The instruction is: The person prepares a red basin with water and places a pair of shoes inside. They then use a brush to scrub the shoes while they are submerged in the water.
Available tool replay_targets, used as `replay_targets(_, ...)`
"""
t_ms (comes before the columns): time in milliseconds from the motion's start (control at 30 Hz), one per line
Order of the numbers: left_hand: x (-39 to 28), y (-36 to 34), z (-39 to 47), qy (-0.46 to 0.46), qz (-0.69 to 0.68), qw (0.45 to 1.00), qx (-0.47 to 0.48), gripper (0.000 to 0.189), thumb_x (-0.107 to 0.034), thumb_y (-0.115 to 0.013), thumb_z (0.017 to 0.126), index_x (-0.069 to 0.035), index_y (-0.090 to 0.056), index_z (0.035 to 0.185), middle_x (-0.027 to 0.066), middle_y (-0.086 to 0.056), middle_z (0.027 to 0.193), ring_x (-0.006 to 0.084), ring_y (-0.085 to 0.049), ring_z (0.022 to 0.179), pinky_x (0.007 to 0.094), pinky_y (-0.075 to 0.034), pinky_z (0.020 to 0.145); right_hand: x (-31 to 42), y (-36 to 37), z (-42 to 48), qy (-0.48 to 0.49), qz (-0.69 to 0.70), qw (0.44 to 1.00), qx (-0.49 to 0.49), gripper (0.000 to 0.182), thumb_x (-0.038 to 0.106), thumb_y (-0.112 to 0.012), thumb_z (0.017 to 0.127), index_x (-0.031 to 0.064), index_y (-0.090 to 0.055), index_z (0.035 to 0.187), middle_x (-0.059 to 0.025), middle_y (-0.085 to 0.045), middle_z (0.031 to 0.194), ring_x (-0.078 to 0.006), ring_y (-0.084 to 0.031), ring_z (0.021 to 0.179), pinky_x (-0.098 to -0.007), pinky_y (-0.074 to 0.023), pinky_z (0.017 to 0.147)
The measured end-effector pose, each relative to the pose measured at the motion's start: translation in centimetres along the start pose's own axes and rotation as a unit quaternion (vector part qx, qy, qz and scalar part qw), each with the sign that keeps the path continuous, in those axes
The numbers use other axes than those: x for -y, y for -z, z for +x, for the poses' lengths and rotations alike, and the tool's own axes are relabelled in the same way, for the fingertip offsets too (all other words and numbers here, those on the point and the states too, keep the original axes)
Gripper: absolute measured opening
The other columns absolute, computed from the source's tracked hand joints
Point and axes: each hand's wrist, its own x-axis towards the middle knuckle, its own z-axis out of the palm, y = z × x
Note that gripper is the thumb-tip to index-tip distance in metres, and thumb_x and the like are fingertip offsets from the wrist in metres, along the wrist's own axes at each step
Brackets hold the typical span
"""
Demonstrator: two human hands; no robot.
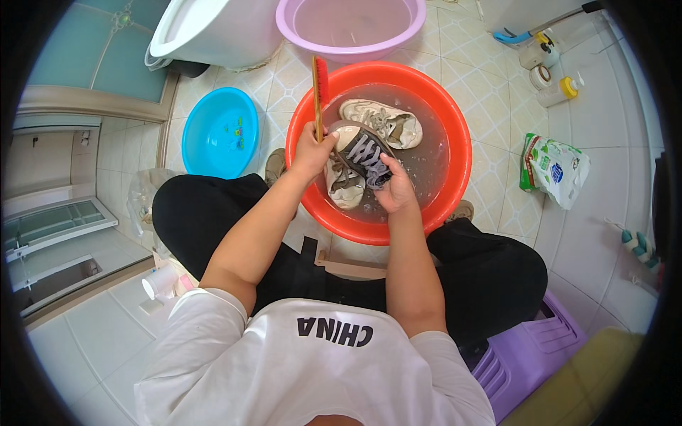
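My left hand [310, 153] grips a scrubbing brush [318, 90] by its wooden handle, with the red bristles pointing up and away from me. Its thumb is close to the toe of a dark sneaker [362, 152] with a whitish toe cap and grey laces. My right hand [395, 186] clasps that sneaker near its heel. Both hands are over a red plastic basin [453, 197] of murky, sudsy water [426, 175]. A pale sneaker [383, 120] lies at the basin's far side. Another pale sneaker [345, 186] rests at the left, partly covered by the dark one.
A blue basin [216, 138] stands to the left. Beyond the red basin are a pink basin [351, 53] with water and a white toilet [229, 37]. Along the right wall stand a pump bottle [557, 95] and a detergent bag [557, 170]. A purple plastic stool [527, 351] is behind my right leg.
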Motion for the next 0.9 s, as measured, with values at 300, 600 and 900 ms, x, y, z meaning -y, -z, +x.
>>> replay_targets(300, 3.0, -1.1, -1.2, 0.155, 0.084, 0.983, 0.045, 0.028, -0.019, -0.063, 0.085, 0.001, -0.045, 0.093, 0.0089, -0.058, 0.073, 0.0154, -0.061, 0.066, 0.0254, -0.051, 0.058, -0.5, 2.5, 1.3, 0.053, -0.044, 0.991, -0.117, 0.029, 0.013, -0.051, 0.088, -0.0013, -0.055, 0.113, -0.0110, -0.063, 0.108, -0.0240, -0.060, 0.098, -0.0378, -0.0452, 0.091)
replay_targets(600, 2.8, -3.2, -6.6, 0.016, 0.308, 0.949, 0.065, 0.039, -0.032, -0.041, 0.094, -0.012, -0.040, 0.128, 0.0265, -0.059, 0.101, 0.0449, -0.057, 0.092, 0.0505, -0.044, 0.081, -0.9, 6.5, 2.9, 0.018, 0.033, 0.970, -0.239, 0.031, 0.018, -0.049, 0.091, -0.0012, -0.051, 0.116, -0.0135, -0.058, 0.114, -0.0274, -0.056, 0.103, -0.0400, -0.0442, 0.091)
replay_targets(900, 3.0, -4.4, -10.1, 0.033, 0.359, 0.910, 0.206, 0.044, -0.028, -0.043, 0.093, -0.019, -0.039, 0.136, 0.0251, -0.061, 0.083, 0.0414, -0.060, 0.079, 0.0473, -0.047, 0.072, -1.1, 8.0, 4.7, -0.022, 0.115, 0.962, -0.246, 0.037, 0.037, -0.041, 0.096, 0.0056, -0.055, 0.111, -0.0106, -0.059, 0.114, -0.0286, -0.053, 0.106, -0.0469, -0.0368, 0.097)
